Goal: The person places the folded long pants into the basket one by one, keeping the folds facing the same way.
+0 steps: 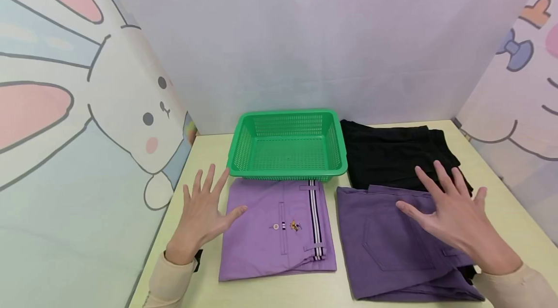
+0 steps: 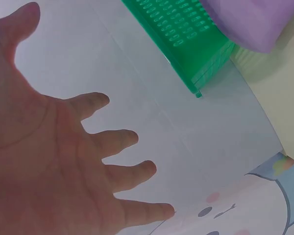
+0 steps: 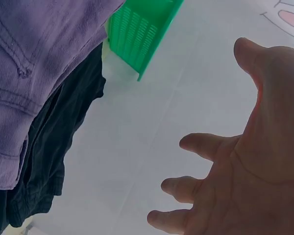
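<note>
My left hand [image 1: 201, 216], fingers spread and holding nothing, hovers at the left side of a folded light purple pair of pants [image 1: 257, 230] with a striped edge, a button and a small embroidered patch. Its palm and straight fingers fill the left of the left wrist view. With fingers also spread, my right hand [image 1: 457, 216] is over folded dark purple pants [image 1: 379, 240] and hides part of them. A folded black garment [image 1: 392, 153] lies behind, partly covered by the dark purple pants. Behind the light purple pants stands a green plastic basket [image 1: 287, 155] with nothing in it.
The pale yellow table [image 1: 279, 293] ends at a white cloth backdrop [image 1: 296, 41] just behind the basket. Side panels with a cartoon rabbit [image 1: 126, 104] on the left and another cartoon figure [image 1: 514, 51] on the right close in the table.
</note>
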{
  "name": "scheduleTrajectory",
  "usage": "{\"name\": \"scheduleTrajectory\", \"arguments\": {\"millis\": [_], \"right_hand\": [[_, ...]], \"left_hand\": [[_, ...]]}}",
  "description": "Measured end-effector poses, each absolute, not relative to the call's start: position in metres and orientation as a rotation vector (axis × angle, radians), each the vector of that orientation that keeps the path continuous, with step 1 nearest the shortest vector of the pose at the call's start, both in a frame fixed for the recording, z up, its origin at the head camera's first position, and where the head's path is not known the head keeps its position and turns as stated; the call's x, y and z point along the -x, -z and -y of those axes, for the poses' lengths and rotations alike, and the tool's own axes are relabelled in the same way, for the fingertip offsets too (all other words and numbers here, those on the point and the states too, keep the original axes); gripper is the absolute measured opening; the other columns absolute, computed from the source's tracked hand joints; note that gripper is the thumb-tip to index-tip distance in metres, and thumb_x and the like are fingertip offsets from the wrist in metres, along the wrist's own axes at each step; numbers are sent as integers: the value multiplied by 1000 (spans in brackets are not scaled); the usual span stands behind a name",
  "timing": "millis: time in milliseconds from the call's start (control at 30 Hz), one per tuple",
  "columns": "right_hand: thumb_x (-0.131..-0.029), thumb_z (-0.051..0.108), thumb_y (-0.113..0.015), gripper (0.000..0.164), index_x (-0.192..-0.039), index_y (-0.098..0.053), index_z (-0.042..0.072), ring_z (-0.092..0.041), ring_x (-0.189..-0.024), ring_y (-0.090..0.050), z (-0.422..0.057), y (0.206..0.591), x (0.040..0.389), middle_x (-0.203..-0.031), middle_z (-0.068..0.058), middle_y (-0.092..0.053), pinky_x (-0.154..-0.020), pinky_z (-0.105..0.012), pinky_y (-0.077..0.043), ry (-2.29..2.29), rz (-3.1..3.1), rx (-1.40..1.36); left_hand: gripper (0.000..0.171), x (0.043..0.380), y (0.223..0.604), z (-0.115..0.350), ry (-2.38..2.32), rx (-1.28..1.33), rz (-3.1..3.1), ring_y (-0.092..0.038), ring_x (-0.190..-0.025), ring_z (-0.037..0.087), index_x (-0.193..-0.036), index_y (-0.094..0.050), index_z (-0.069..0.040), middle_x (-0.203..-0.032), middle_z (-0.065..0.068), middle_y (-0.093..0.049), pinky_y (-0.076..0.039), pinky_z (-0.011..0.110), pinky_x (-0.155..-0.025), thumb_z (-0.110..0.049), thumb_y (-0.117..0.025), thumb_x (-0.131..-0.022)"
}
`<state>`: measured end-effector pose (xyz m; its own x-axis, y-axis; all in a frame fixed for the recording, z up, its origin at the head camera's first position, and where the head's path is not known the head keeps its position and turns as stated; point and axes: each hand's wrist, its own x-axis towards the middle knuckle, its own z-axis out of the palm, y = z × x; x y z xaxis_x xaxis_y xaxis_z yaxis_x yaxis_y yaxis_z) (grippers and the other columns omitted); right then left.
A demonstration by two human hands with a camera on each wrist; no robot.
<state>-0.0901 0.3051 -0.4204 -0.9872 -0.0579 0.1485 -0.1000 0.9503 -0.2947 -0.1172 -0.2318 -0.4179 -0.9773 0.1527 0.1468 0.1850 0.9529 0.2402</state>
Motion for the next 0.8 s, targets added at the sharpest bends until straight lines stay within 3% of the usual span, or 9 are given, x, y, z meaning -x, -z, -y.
{"name": "scheduleTrajectory", "arguments": {"millis": [233, 433, 600, 700, 800], "right_hand": [[-100, 55, -69, 96, -172, -21, 14, -59, -160, -5, -300, 421, 91, -177, -29, -8, -110, -93, 2, -682, 2937, -157], [-104, 45, -69, 88, -170, -25, 8, -67, -147, -29, -287, 420, 92, -175, -30, -18, -102, -85, -31, -889, 2898, -182], [-105, 39, -68, 79, -167, -31, 7, -60, -141, -47, -272, 418, 92, -163, -34, -41, -96, -75, -47, -1062, 2847, -186], [-108, 36, -65, 73, -166, -33, 7, -53, -140, -52, -263, 420, 92, -161, -30, -45, -96, -46, -60, -1209, 2830, -190], [-110, 33, -62, 68, -165, -33, 7, -47, -141, -54, -254, 423, 92, -166, -24, -41, -89, -17, -55, -1358, 2819, -206]], "left_hand": [[100, 116, 420, 230, 430, 266, 2979, -14, -160, 56, -170, -31, -20, -177, 22, -18, -14, 87, -117, -66, -71, -90], [96, 113, 423, 227, 541, 264, 2970, -18, -159, 58, -170, -26, -13, -176, 28, -19, -20, 83, -120, -58, -68, -97], [96, 109, 425, 225, 710, 214, 2975, -18, -160, 56, -171, -20, -7, -176, 28, -16, -23, 76, -124, -55, -66, -102], [96, 107, 427, 223, 820, 184, 2972, -20, -160, 54, -170, -19, -4, -176, 28, -17, -25, 74, -125, -53, -66, -103], [94, 105, 429, 221, 929, 166, 2963, -24, -160, 51, -170, -19, -2, -175, 27, -20, -26, 71, -126, -49, -66, -104]]}}
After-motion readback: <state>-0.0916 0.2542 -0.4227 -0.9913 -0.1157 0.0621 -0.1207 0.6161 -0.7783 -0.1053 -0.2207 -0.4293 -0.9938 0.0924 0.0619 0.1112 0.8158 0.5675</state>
